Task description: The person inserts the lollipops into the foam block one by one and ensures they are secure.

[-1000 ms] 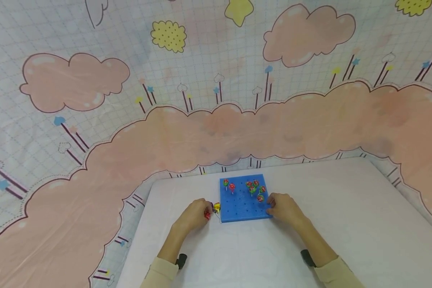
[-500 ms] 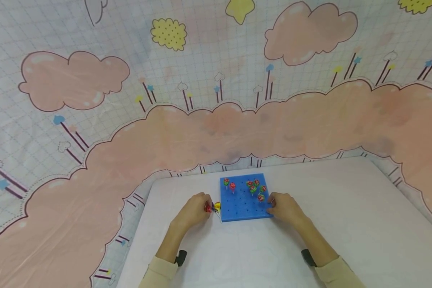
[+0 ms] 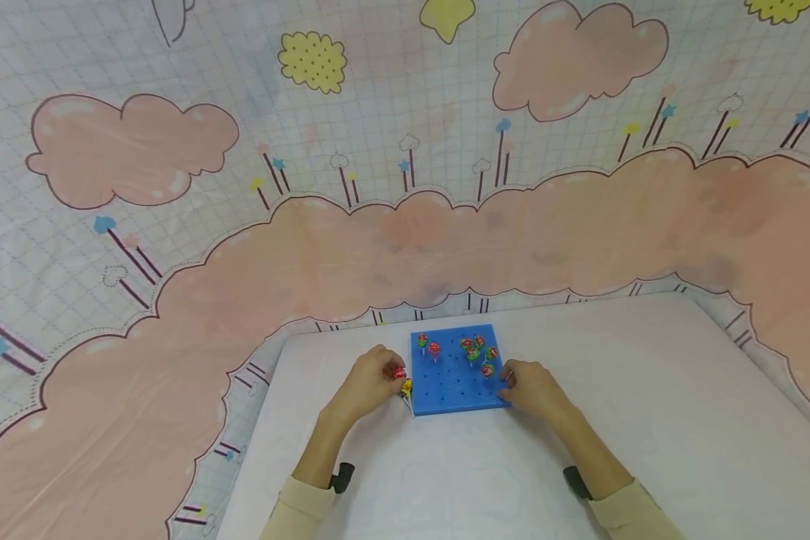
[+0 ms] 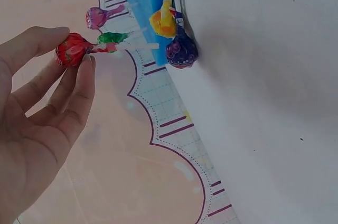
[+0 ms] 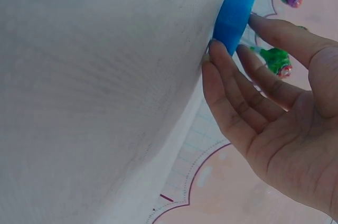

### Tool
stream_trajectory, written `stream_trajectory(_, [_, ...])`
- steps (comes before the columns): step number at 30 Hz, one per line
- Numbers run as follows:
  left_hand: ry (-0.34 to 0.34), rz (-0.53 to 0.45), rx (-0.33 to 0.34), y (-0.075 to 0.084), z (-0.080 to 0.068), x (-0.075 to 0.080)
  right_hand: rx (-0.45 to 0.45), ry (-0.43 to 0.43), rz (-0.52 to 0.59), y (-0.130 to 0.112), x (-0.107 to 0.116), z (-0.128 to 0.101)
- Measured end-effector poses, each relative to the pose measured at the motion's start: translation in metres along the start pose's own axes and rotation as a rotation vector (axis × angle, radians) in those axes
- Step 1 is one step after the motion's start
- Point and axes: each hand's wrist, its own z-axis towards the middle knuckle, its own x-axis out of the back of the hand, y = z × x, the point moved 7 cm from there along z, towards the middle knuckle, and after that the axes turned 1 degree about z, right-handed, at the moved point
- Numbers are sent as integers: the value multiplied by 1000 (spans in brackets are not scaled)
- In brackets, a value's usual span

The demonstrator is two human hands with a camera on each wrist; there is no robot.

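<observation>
Left hand (image 3: 367, 382) pinches a red-wrapped lollipop (image 4: 73, 49) by its head, just left of the blue perforated foam board (image 3: 454, 386) | right hand (image 3: 533, 388), fingers straight, presses the board's right edge | white table (image 3: 648, 420)

No legible text or labels anywhere.

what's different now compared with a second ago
The left hand has lifted a red lollipop off the table, up and toward the blue board, pinching it. The yellow lollipop and purple lollipop stayed beside the board. The right hand stays against the board's right edge.
</observation>
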Motion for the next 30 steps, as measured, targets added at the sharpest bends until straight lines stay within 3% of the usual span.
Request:
stream_trajectory(18, [132,-110,-23,14,10,10,0,4,5,3,0,1])
stream_trajectory(24, [145,-133,-17,14,12,7,5,2,7,4,0,2])
stream_trajectory(30, [147,-156,-56,18,15,2,6,-2,5,5,-1,3])
